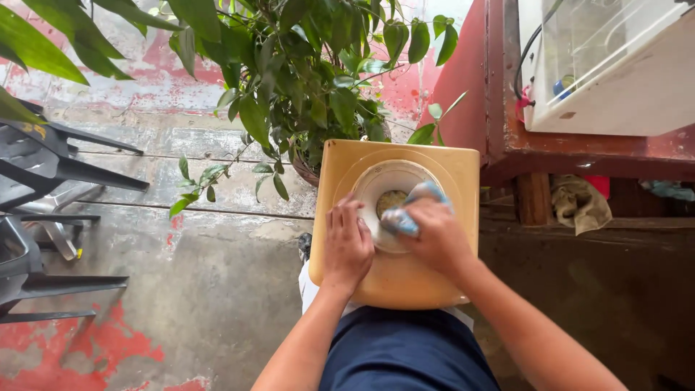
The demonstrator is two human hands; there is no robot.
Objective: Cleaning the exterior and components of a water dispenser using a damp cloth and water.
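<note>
stool: yellow plastic (434,163), seat turned up, resting on the lap
plate: white, round (376,181), lying on stool
cloth: blue-white, bunched (407,217), pressed on plate

Smooth, matt yellow plastic on the square stool (463,174), with a paler ring worn around its middle hole. Soft blue-and-white cloth (405,217) bunched under the right hand (434,235). Rough, stained concrete floor (217,289), red paint flaking at near left. Dark matt plastic chairs (36,166) far left. Glossy green leaves (304,65). Worn red-painted wood on the bench (579,156) right.
</note>
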